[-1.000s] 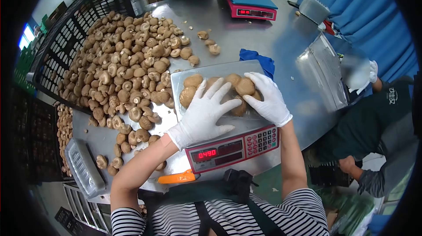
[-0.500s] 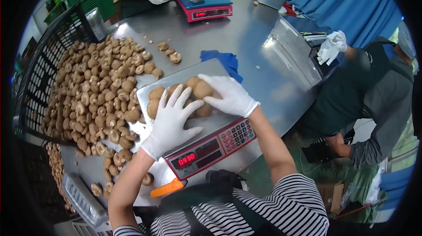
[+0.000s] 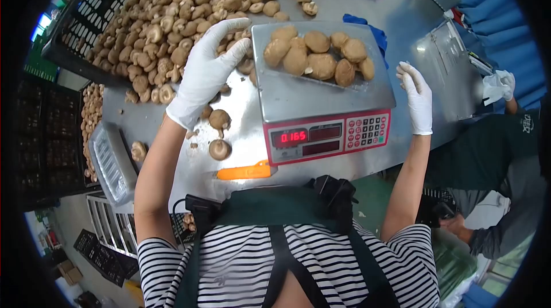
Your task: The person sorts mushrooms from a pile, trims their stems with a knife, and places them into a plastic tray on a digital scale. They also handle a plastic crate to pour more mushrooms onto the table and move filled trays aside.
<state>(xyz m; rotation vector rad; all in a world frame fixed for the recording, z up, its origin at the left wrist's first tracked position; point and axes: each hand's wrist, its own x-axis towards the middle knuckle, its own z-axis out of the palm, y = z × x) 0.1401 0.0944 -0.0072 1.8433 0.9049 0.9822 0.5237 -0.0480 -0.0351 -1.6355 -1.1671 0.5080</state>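
Note:
A clear plastic tray of brown mushrooms (image 3: 320, 62) rests on the metal plate of a red electronic scale (image 3: 327, 138), whose red digits read 0.165. My left hand (image 3: 209, 72), in a white glove, is left of the plate by the mushroom pile (image 3: 166, 21); thumb and fingers are apart, and I see nothing held. Off the scale's right side is my right hand (image 3: 418, 101), also gloved, with its fingers loosely bent and holding nothing. Neither hand touches the tray.
An orange-handled tool (image 3: 245, 171) lies in front of the scale. Empty clear trays (image 3: 112, 161) are stacked at left, beside a black crate (image 3: 86, 32). A blue cloth (image 3: 373, 35) is behind the scale, and a co-worker's gloved hand (image 3: 505, 85) is at right.
Both hands have left the mushrooms on the scale, the left moving left and the right moving right. The display went from 0.930 to 0.165. My view has tilted down.

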